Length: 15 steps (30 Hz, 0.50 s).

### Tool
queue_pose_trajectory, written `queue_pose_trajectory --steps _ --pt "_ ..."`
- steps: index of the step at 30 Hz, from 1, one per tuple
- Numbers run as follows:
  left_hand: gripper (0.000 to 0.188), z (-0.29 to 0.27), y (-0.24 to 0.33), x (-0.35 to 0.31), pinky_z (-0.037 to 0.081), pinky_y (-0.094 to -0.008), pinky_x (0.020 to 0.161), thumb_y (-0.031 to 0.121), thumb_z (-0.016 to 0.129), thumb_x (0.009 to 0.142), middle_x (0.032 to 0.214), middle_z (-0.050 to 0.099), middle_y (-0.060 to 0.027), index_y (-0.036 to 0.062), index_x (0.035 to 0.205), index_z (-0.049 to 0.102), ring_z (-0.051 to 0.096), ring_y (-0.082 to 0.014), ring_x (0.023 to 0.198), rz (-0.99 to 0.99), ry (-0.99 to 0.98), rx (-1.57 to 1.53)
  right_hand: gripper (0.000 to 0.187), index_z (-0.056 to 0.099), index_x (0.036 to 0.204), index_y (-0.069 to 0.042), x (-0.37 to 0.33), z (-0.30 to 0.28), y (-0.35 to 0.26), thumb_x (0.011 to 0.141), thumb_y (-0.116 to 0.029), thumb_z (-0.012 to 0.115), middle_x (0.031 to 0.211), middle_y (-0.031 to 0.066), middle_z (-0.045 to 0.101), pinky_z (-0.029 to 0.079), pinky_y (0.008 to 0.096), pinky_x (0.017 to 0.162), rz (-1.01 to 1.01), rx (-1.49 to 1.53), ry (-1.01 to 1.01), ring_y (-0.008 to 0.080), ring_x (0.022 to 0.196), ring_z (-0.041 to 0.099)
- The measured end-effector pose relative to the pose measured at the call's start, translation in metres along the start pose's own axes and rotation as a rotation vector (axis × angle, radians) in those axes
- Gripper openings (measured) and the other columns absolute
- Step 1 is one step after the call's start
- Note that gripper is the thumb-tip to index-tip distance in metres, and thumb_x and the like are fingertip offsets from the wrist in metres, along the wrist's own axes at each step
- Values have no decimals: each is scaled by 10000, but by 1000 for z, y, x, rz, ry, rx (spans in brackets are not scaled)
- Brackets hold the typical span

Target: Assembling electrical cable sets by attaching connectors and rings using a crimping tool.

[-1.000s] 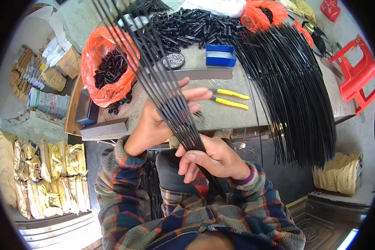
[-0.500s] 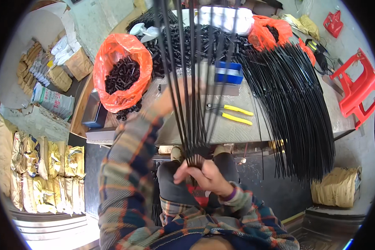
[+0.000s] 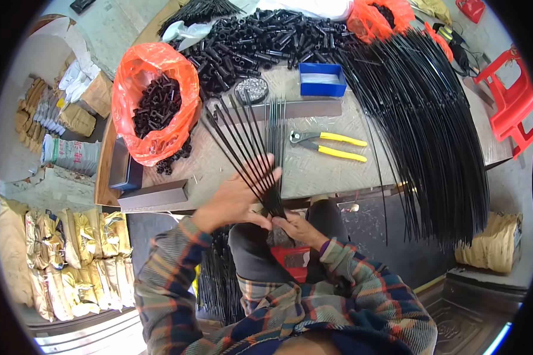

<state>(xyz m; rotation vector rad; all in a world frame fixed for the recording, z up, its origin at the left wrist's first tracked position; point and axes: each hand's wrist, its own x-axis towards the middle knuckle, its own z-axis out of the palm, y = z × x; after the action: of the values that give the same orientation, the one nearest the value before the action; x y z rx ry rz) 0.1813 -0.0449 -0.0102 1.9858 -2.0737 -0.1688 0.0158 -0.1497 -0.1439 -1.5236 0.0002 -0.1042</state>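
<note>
Several thin black rods are fanned out over the near edge of the table, spread at the far end and bunched at the near end. My right hand is closed around their near ends, above my lap. My left hand cups the bundle from the left; its fingers reach behind the rods and show on the right side, and its thumb lies near my right hand. Just beyond my hands, more thin rods lie on the table across a grey metal bar. Yellow-handled nippers lie to the right.
An orange bag of short black tubes stands at left. A pile of black tubes covers the table's back, before it a blue box. A thick bundle of black rods overhangs the right edge. A red stool stands beyond.
The rods have tipped down from upright, and their far ends now spread over the table. My left hand has come back from the far end toward my right hand.
</note>
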Motion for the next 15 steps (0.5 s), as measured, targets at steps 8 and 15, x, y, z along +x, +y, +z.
queue_pose_trajectory --steps 8,15 --pt "731 29 7 19 268 -371 1045 437 598 747 1366 332 -131 40 1308 348 305 -281 1272 53 154 29 315 604 777 18 -57 -69 -29 906 -196 413 736 147 633 495 310 634 -145 -261 445 211 687 619" --pt "670 23 10 20 261 -376 1055 233 607 693 1360 358 -89 47 1294 376 300 -251 1280 71 155 65 484 521 935 -87 -62 -94 -108 931 -493 259 614 -14 455 329 227 509 -449 634 1191 87 485 360"
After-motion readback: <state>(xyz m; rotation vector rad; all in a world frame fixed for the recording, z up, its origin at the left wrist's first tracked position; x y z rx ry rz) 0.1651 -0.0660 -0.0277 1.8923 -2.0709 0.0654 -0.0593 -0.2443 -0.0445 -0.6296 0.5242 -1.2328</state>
